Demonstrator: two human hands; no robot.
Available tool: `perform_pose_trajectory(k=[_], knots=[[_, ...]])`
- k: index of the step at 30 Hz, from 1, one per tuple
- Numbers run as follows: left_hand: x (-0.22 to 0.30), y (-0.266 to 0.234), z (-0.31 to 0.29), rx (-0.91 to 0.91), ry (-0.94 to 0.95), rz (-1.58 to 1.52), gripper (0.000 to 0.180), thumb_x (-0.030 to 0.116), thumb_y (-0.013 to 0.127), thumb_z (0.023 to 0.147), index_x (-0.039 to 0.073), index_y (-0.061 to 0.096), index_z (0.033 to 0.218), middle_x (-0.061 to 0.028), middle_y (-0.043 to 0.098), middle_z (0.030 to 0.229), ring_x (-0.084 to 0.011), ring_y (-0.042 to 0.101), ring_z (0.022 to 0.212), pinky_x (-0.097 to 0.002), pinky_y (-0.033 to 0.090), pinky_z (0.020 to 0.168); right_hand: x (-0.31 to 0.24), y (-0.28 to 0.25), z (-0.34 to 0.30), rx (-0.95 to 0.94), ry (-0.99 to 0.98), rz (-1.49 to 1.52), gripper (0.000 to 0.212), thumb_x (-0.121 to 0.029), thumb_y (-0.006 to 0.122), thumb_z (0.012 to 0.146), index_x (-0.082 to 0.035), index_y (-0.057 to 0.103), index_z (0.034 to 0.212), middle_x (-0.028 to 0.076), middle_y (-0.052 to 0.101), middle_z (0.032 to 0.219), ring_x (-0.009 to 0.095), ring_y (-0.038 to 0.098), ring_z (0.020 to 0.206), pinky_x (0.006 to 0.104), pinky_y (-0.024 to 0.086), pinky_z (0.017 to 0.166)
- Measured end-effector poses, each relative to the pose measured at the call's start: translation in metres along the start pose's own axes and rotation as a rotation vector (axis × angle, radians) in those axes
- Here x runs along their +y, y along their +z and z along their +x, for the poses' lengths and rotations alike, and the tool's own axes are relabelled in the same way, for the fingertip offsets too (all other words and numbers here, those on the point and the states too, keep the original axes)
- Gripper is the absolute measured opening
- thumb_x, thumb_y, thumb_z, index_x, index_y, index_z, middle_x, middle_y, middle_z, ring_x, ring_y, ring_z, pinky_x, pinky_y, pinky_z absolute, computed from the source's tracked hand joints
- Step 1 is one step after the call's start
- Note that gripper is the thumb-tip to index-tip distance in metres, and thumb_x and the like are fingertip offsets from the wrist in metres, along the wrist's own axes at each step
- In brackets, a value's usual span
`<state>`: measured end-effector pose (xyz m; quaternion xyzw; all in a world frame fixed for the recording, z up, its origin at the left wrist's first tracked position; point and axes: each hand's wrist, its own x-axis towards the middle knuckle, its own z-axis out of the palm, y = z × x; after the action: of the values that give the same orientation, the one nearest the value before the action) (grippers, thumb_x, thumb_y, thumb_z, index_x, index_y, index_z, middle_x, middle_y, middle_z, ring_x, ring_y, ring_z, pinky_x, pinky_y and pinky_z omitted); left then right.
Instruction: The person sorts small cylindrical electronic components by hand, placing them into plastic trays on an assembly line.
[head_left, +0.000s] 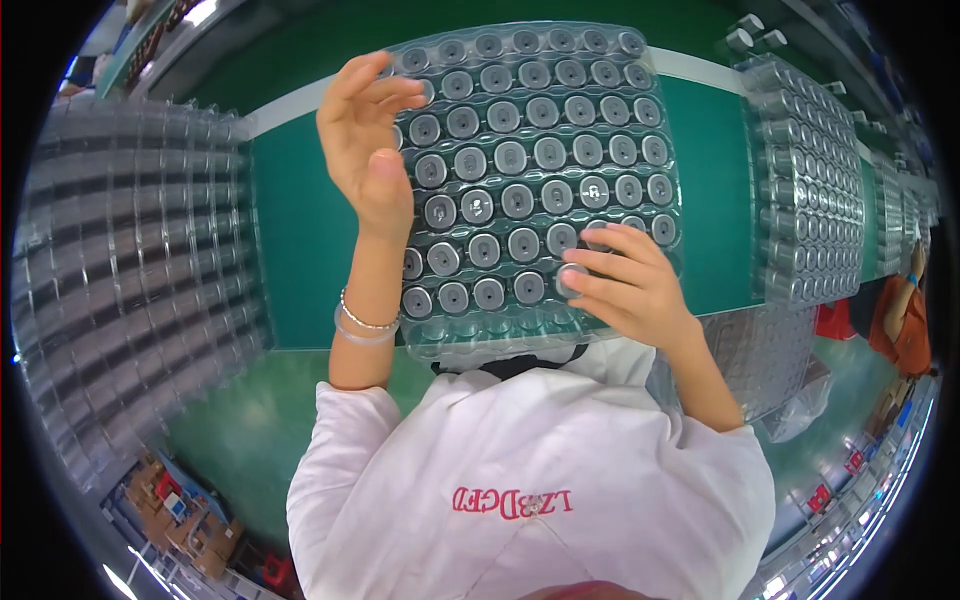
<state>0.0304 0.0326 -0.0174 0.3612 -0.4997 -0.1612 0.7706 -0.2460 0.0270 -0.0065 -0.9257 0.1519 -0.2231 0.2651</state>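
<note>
A clear plastic blister tray [440,345] lies before me, filled with rows of round grey cap-like parts [518,200] with silver rims and a small mark in the middle. My right hand [630,285] is at the near right of the tray, its fingers closed around one round grey part [572,280] in the nearest row. Over the tray's far left edge is my left hand [370,140], thumb apart and fingers loosely bent, with nothing seen between them. Its fingertips are beside parts of the far rows. A bracelet and a bangle circle my left wrist.
Stacked clear trays [130,260] stand at the left of the green table [715,190]. Another stack of filled trays [810,180] is at the right, with a few loose cylinders [740,38] beyond it. Further right is another person's arm [898,310].
</note>
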Motion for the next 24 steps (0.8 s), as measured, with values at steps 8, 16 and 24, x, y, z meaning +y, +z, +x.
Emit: perform_pose_trajectory(k=[8,16,24], knots=[[-0.001,-0.009,0.003,0.159,-0.080,-0.042,0.058,0.042,0.053,0.084,-0.001,0.040,0.122,-0.0168,0.044,0.126,-0.0241,0.055,0.096,-0.0375,0.046,0.082,-0.013,-0.017,0.003,-0.133,0.058,0.018,0.030,-0.025,0.072,0.071,-0.017,0.067,0.099,0.009,0.043,0.136,0.031,0.041,0.123,0.0504,0.030,0.101],[0.002,-0.011,0.000,0.138,-0.113,-0.045,0.058,0.042,0.053,0.084,0.001,0.040,0.122,-0.0153,0.044,0.125,-0.0237,0.054,0.095,-0.0381,0.044,0.082,0.156,-0.163,0.066,0.332,0.426,-0.570,0.042,-0.015,0.066,0.076,-0.010,0.057,0.116,0.012,0.057,0.116,0.032,0.054,0.108,0.0354,0.042,0.093],[0.004,-0.008,0.000,0.064,-0.104,-0.125,0.056,0.035,0.059,0.084,-0.001,0.041,0.122,-0.0159,0.046,0.125,-0.0238,0.055,0.096,-0.0359,0.047,0.081,0.304,-0.165,0.110,-0.222,0.725,-0.876,0.047,-0.008,0.064,0.069,-0.010,0.057,0.116,0.017,0.058,0.114,0.037,0.058,0.098,0.0400,0.048,0.085]])
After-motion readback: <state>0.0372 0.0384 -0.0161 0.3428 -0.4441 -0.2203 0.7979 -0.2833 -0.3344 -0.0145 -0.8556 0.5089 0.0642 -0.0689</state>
